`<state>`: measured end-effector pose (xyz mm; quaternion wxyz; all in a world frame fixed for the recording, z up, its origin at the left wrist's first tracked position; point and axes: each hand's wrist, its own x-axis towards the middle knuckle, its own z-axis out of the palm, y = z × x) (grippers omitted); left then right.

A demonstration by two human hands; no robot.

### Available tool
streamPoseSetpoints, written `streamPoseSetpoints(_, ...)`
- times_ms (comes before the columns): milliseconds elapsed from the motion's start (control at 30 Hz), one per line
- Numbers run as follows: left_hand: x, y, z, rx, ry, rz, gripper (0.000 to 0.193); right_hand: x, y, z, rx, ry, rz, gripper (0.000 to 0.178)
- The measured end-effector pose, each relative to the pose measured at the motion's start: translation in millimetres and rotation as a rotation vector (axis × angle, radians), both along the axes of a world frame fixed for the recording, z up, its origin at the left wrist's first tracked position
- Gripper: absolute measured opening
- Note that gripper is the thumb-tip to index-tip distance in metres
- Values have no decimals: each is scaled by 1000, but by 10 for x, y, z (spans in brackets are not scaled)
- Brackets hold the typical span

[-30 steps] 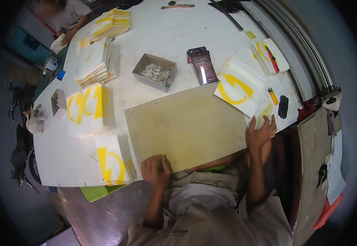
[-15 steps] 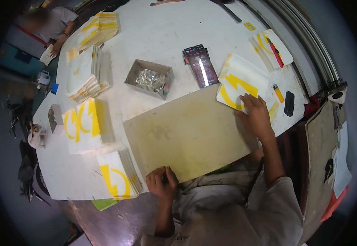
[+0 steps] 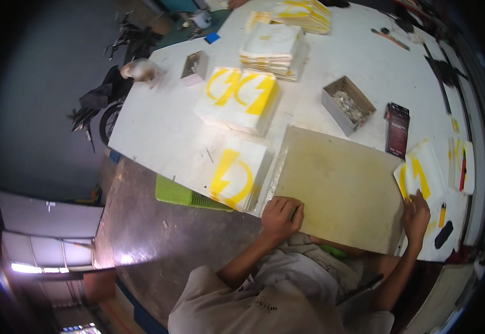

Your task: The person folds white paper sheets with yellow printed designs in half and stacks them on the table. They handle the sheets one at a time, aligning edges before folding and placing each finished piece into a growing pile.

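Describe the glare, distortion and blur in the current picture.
Head view: glare whitens a patch of floor at lower left; the table's right side bows with fisheye distortion; the picture's corners darken; left hand and right hand look slightly soft.

Left hand (image 3: 283,218) hiding its palm, co-worker's hand (image 3: 236,3) apparently cropped at top, pale shape (image 3: 142,70) blurred

- Right of centre: flat board (image 3: 337,183) on the table (image 3: 164,111).
- Left of it: sheet stack (image 3: 238,175).
- Above it: open box (image 3: 334,114), small pieces (image 3: 349,106) inside.
- At its upper right corner: loose sheets (image 3: 425,167), lighter (image 3: 442,215) below.
- Far right: utility knife (image 3: 463,171).
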<state>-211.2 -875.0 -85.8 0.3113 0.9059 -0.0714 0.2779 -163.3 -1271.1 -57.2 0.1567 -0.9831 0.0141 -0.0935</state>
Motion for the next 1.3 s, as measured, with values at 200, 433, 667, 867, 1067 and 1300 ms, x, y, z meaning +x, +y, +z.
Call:
streamPoseSetpoints(200, -93, 60, 89, -163, 210, -55, 16, 69, 148, 103, 186, -89, -178, 25)
streamPoseSetpoints(433, 159, -116, 85, -1397, 821, -509, 57, -729, 1204, -203, -4, -472, 399, 27)
streamPoseSetpoints(667, 423, -424, -76, -1175, 1035, -395, 59, -1028, 1434, -413, 170, -225, 350, 17)
streamPoseSetpoints(867, 354, -525, -28, -1093, 889, -286, 41, -1033, 1539, -105, 315, -101, 385, 25)
streamPoseSetpoints(1067, 355, -533, 19, -1010, 859, -307, 30, -725, 1210, -108, 552, -350, -368, 35)
streamPoseSetpoints(1300, 348, -505, 27, -1021, 856, -382, 27, 28, 874, 99, 992, 52, -544, 34)
